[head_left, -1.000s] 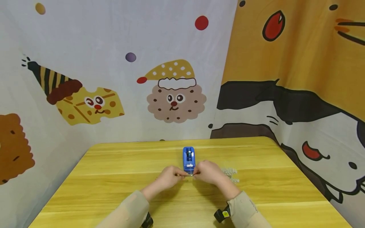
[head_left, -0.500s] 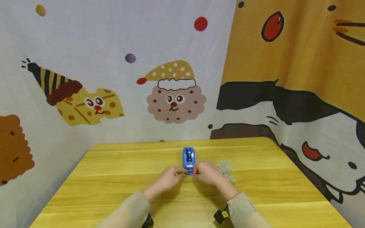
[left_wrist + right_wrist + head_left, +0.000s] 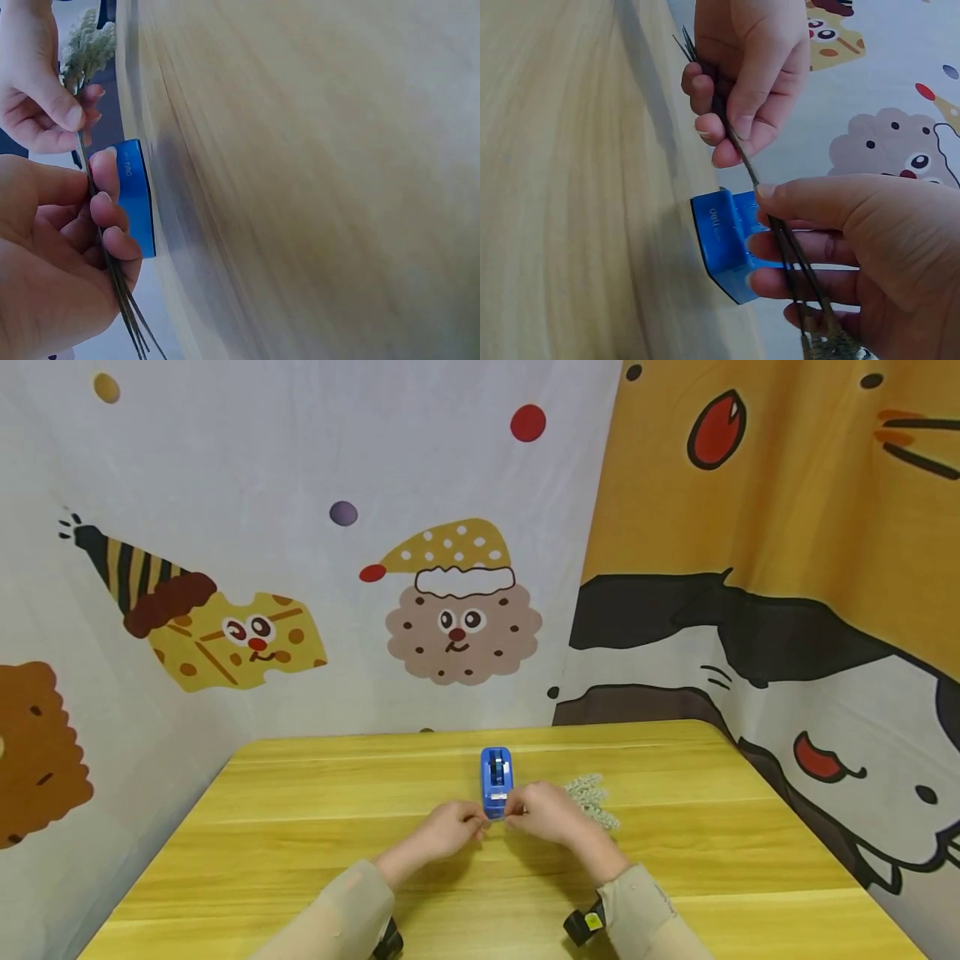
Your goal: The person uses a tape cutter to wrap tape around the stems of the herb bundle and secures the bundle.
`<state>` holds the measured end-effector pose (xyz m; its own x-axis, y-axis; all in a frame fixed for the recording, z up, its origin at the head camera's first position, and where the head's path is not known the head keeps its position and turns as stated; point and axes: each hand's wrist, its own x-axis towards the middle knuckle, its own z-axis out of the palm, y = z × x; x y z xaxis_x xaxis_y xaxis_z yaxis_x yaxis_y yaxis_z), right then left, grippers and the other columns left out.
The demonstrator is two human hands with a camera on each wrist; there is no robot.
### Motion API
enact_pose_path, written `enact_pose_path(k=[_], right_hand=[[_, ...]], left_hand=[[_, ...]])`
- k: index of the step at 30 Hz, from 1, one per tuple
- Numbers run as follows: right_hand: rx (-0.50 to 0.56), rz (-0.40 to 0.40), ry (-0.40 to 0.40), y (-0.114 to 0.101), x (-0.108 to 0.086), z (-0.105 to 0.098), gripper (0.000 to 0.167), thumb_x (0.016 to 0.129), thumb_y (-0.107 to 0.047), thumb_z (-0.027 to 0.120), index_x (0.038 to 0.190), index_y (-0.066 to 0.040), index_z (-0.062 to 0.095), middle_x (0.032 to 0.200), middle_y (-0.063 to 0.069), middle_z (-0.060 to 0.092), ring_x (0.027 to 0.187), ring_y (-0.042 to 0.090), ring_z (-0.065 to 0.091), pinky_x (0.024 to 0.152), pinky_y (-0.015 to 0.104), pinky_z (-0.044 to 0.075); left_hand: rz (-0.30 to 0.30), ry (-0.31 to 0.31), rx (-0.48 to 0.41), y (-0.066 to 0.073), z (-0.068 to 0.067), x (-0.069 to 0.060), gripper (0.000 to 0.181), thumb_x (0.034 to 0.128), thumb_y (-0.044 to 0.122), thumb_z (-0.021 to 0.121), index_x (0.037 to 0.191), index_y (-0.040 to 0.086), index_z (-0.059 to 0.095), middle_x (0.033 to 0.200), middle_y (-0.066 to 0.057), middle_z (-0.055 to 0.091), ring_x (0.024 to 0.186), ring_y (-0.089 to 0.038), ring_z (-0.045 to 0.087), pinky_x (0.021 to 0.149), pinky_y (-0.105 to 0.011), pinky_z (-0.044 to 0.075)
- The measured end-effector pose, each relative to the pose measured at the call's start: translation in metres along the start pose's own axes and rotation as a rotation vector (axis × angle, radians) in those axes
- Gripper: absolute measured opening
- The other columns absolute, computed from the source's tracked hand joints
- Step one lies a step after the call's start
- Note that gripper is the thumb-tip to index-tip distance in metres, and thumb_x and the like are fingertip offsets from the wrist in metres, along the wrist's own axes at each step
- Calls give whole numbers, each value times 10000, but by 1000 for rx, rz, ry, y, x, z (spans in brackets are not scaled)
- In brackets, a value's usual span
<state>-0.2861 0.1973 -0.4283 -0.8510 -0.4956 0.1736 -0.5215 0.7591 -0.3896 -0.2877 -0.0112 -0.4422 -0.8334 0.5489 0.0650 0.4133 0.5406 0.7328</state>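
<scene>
A small bunch of dried flower sprigs, with pale fluffy heads (image 3: 591, 800) and thin dark stems (image 3: 133, 319), spans both hands above the table. My left hand (image 3: 448, 828) holds the stems toward their loose ends, its fingers curled round them in the left wrist view. Nearer the heads, my right hand (image 3: 547, 814) pinches the same stems between thumb and fingers. A short stretch of stem (image 3: 744, 159) shows between the two hands. Just beyond the fingertips stands a blue tape dispenser (image 3: 497, 790), apart from the stems as far as I can see.
The wooden table (image 3: 315, 827) has its far edge close to a cartoon-printed curtain (image 3: 300, 460), which continues along the right side. Black wrist cameras (image 3: 583, 925) sit below the sleeves.
The flower heads have swung toward the back and slightly left beside my right hand. My left fingertips have drawn back a little to the left and curl more round the stems.
</scene>
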Motion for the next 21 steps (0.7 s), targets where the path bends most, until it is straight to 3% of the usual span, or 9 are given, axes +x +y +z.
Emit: enact_pose_path(k=[5,10,12,18,21], right_hand=[[-9,19,-22,1,0,-1,92,867,-179,722,786,-144,747,700,-117,632,570,30,495,550,224,456],[-93,30,-16,0,0,0,124,869,-210,713,771,-142,745,648,-125,591,518,43,442,531,230,421],[-131,27,-7,-1,0,0,130,872,-221,711,772,-148,749,647,-126,596,515,43,435,561,259,431],[-179,19,6,-2,-1,0,116,865,-225,724,770,-164,753,670,-125,636,534,38,446,806,452,460],[-183,9,21,-1,0,1,106,849,-225,741,756,-172,744,663,-135,630,538,35,445,783,449,454]], left_hand=[[-19,22,4,0,-1,1,171,968,56,546,944,30,713,777,0,667,556,-83,428,490,-222,345],[-23,40,17,1,-2,1,142,938,43,586,952,41,728,797,-25,691,590,-89,473,505,-229,364],[-20,48,22,1,-2,1,136,929,40,598,955,41,732,801,-25,697,620,-89,499,518,-235,380],[-31,57,23,2,-1,0,128,903,33,623,960,44,737,831,-19,704,678,-95,535,564,-255,429],[-27,64,29,2,-2,2,122,882,31,642,952,53,740,871,-22,705,698,-100,542,591,-266,451]])
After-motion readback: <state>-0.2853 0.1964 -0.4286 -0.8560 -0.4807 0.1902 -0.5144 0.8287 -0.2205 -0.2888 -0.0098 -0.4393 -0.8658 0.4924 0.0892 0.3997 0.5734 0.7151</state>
